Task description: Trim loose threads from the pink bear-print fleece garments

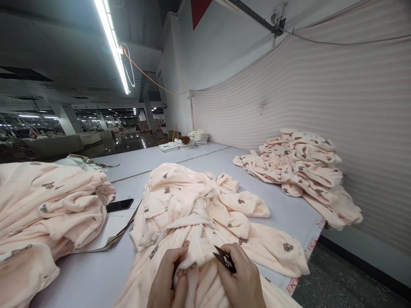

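Note:
A pale pink fleece garment (180,192) with small brown printed figures lies spread over the table in front of me. My left hand (170,276) pinches a folded edge of it between thumb and fingers. In my right hand (242,278) are small black thread snips (224,259), their two pointed blades apart and aimed to the upper left. The right fingertips rest near the same fold of cloth. The rest of the snips is hidden inside the right hand.
Heaped matching garments lie at the left (48,205) and at the right table edge (308,167). A dark phone (120,205) sits on papers (111,229) beside the left heap. Farther back are folded cloths (198,137). Striped fabric (321,94) hangs along the right wall.

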